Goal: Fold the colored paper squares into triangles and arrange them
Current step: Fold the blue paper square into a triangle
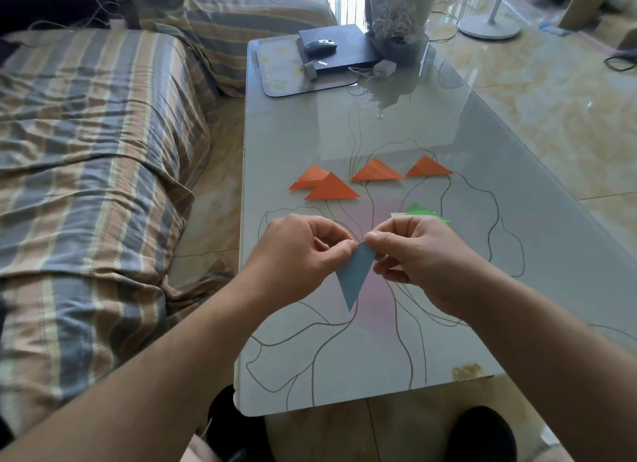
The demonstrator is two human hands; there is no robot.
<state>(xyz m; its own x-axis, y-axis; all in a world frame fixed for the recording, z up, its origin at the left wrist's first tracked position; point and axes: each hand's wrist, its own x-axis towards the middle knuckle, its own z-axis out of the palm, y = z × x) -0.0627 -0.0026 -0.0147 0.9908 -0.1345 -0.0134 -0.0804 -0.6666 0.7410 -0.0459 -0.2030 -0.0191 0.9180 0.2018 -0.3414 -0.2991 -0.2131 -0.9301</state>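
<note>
Both your forearms reach in from the bottom corners and meet above the middle of the bench [517, 185]. Your left hand [296, 254] is turned knuckles-up, its fingers curled and pinching the top left corner of the blue paper [355, 275]. Your right hand [420, 258] mirrors it — thumb and forefinger pinch the top right corner, the other fingers folded under the palm. The blue paper hangs between your hands as a folded triangle, point down, lifted off the glass surface.

Farther from you lie four orange triangles [332, 190] in a rough row — the two on the left overlap, the other two sit apart. Green paper [424, 213] lies just behind your right hand, partly hidden by it. At the far end sit a laptop [348, 53] and a mouse [320, 47].
</note>
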